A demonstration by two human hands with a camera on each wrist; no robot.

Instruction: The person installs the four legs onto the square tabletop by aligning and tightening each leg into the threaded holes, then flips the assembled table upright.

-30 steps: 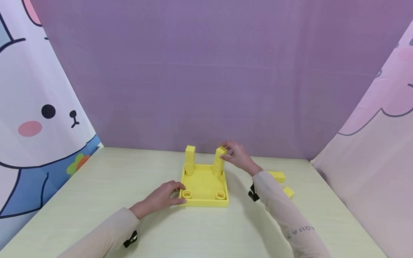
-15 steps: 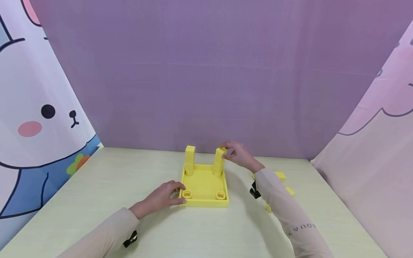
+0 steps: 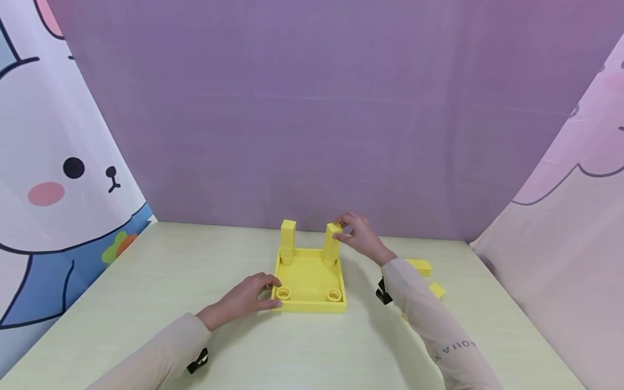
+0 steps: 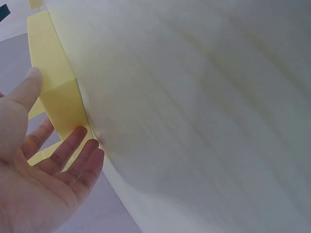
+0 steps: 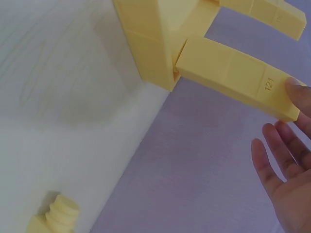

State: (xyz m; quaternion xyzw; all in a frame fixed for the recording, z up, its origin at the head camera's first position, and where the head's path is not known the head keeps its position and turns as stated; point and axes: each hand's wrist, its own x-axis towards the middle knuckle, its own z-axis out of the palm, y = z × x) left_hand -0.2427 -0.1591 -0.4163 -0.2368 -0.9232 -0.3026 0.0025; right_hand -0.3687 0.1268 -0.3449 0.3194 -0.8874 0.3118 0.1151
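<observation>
A square yellow tray-like base (image 3: 309,307) with a raised rim lies on the table, round ring-shaped sockets (image 3: 333,294) in its two near corners. Two square yellow posts rise from its far corners. My right hand (image 3: 362,238) pinches the top of the right post (image 5: 226,70), which bears the number 121; thumb and fingertips lie on opposite sides. The left post (image 3: 287,234) stands untouched. My left hand (image 3: 247,295) holds the base by its near left corner, thumb at the front wall and fingers at the left rim, as the left wrist view (image 4: 53,174) also shows.
More yellow pieces lie right of the base, partly behind my right sleeve: a long block (image 3: 420,267) and a smaller one (image 3: 437,291). One loose piece shows a thick screw thread (image 5: 63,213). A purple cloth (image 3: 302,119) hangs behind the table.
The right post has turned slightly in my right fingers and looks straighter. My right forearm swung a little right, then back left. My left hand and the base stay put.
</observation>
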